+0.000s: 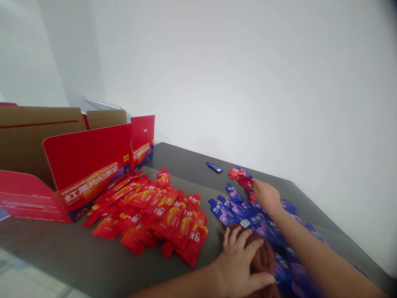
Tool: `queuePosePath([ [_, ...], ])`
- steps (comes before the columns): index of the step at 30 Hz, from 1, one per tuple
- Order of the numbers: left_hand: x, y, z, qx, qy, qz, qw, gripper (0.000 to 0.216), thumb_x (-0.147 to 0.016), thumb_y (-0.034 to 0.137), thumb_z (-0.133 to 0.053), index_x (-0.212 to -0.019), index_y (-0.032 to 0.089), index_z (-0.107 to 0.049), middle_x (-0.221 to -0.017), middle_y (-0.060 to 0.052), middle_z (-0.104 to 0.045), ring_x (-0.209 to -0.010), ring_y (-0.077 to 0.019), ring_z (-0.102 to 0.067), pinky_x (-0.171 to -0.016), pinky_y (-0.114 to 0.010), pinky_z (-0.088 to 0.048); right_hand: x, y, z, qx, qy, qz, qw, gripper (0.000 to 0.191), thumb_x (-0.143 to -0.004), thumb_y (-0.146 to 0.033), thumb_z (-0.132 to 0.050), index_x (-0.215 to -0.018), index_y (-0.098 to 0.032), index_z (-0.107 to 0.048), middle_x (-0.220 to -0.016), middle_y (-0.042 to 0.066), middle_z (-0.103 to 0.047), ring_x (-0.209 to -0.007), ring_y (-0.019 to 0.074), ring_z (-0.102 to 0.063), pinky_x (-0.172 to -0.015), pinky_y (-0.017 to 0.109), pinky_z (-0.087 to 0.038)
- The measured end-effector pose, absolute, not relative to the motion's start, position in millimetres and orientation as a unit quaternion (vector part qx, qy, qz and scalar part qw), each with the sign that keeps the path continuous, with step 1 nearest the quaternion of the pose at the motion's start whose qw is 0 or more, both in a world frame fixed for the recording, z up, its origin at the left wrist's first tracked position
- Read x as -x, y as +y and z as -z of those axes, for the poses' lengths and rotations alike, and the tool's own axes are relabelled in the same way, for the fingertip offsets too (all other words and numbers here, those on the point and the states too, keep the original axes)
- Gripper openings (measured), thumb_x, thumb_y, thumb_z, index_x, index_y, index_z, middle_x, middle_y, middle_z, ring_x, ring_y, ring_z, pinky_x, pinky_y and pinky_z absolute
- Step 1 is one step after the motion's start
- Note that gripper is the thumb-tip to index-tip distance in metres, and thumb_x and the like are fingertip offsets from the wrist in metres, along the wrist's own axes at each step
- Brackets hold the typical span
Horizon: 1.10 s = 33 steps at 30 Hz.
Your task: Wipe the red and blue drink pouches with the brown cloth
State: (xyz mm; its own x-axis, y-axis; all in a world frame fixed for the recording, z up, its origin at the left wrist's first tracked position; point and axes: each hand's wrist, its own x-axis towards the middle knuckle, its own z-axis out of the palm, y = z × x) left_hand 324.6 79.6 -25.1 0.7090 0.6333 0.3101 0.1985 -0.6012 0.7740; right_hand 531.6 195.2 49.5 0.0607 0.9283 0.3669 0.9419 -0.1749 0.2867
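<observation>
My left hand [237,260] rests with curved, parted fingers over a bunched, soft brown cloth [263,256], its thumb on the near side. Whether the cloth is a bag I cannot tell. Farther back, my right hand [265,196] reaches across the blue sachets and pinches a red sachet [245,183]. Blue sachets [257,221] lie in a spread pile around and beneath both the cloth and my right forearm. To the left is a heap of red sachets [161,211], printed with orange fruit.
An opened red carton [89,161] with raised flaps stands at the left. Close to the back edge of the grey table [182,159] lie a single blue sachet [214,167] and a small red-and-blue group. A white wall [248,82] rises behind.
</observation>
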Motion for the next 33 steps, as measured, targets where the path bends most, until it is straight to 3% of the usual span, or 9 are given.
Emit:
queuePosePath([
  [3,-327,84,19,-0.755,0.303,-0.375,0.444,0.067,-0.089,0.05,-0.049,-0.145,0.019,-0.031,-0.154,-0.013,-0.024,-0.143,-0.0305,-0.014,-0.116,-0.052,-0.008,-529,154,-50,0.717,-0.643,0.265,0.045,0.041,-0.097,-0.022,-0.027,-0.122,-0.017,-0.059,-0.101,0.014,-0.072,-0.092,0.0235,-0.068,-0.077,0.031,-0.05],
  [8,-332,103,15,-0.512,0.321,-0.467,0.646,0.056,-0.093,0.042,-0.044,-0.14,0.013,-0.034,-0.145,-0.017,-0.04,-0.135,-0.0266,-0.035,-0.113,-0.04,-0.024,-532,92,-21,0.597,-0.756,0.26,0.065,0.036,-0.091,-0.015,-0.04,-0.118,-0.018,-0.064,-0.113,0.011,-0.069,-0.105,0.0231,-0.064,-0.092,0.033,-0.046],
  [12,-333,109,19,-0.504,0.343,-0.478,0.632,0.041,-0.089,0.033,-0.053,-0.124,0.012,-0.05,-0.129,-0.015,-0.053,-0.121,-0.025,-0.048,-0.107,-0.037,-0.031,-537,80,-1,0.561,-0.799,0.211,0.044,0.032,-0.085,-0.007,-0.047,-0.099,-0.02,-0.072,-0.102,0.007,-0.073,-0.095,0.0218,-0.068,-0.084,0.032,-0.051],
  [15,-333,110,21,-0.517,0.337,-0.474,0.628,0.029,-0.086,0.031,-0.057,-0.109,0.015,-0.059,-0.117,-0.011,-0.059,-0.114,-0.0239,-0.051,-0.104,-0.036,-0.033,-543,82,-2,0.566,-0.798,0.202,0.046,0.03,-0.087,-0.011,-0.047,-0.087,-0.025,-0.074,-0.097,0.001,-0.075,-0.088,0.0175,-0.07,-0.079,0.026,-0.053],
  [18,-333,111,21,-0.513,0.327,-0.46,0.647,0.027,-0.087,0.036,-0.056,-0.106,0.017,-0.06,-0.11,-0.008,-0.061,-0.103,-0.0221,-0.056,-0.098,-0.035,-0.038,-549,81,-15,0.6,-0.763,0.227,0.078,0.032,-0.093,-0.019,-0.041,-0.099,-0.022,-0.072,-0.105,0.005,-0.073,-0.094,0.0199,-0.069,-0.083,0.03,-0.054],
  [22,-331,110,14,-0.488,0.294,-0.408,0.713,0.046,-0.088,0.054,-0.047,-0.111,0.016,-0.056,-0.1,-0.01,-0.067,-0.086,-0.0212,-0.065,-0.089,-0.038,-0.045,-543,68,-35,0.615,-0.708,0.294,0.186,0.034,-0.096,-0.028,-0.039,-0.105,-0.017,-0.071,-0.109,0.012,-0.071,-0.099,0.0235,-0.068,-0.09,0.038,-0.052],
  [26,-324,106,0,-0.39,0.132,-0.305,0.859,0.064,-0.088,0.065,-0.037,-0.127,0.016,-0.049,-0.12,-0.015,-0.063,-0.11,-0.025,-0.06,-0.099,-0.042,-0.039,-514,43,-31,0.469,-0.785,0.315,0.253,0.026,-0.091,-0.019,-0.05,-0.108,-0.021,-0.068,-0.112,0.007,-0.07,-0.103,0.0194,-0.066,-0.093,0.034,-0.051],
  [30,-318,105,-7,-0.277,0.102,-0.3,0.907,0.055,-0.095,0.05,-0.034,-0.12,0.006,-0.056,-0.115,-0.018,-0.066,-0.107,-0.0246,-0.062,-0.096,-0.036,-0.043,-481,18,-14,0.341,-0.862,0.297,0.228,0.033,-0.088,-0.01,-0.049,-0.117,-0.019,-0.062,-0.117,0.007,-0.068,-0.11,0.0169,-0.062,-0.096,0.033,-0.05],
  [33,-316,107,-11,-0.219,0.143,-0.324,0.909,0.043,-0.096,0.035,-0.039,-0.12,0.005,-0.056,-0.108,-0.016,-0.069,-0.098,-0.0234,-0.067,-0.088,-0.033,-0.049,-468,9,-8,0.342,-0.866,0.274,0.24,0.033,-0.088,-0.018,-0.052,-0.12,-0.02,-0.06,-0.118,0.007,-0.068,-0.111,0.0177,-0.062,-0.095,0.032,-0.051],
])
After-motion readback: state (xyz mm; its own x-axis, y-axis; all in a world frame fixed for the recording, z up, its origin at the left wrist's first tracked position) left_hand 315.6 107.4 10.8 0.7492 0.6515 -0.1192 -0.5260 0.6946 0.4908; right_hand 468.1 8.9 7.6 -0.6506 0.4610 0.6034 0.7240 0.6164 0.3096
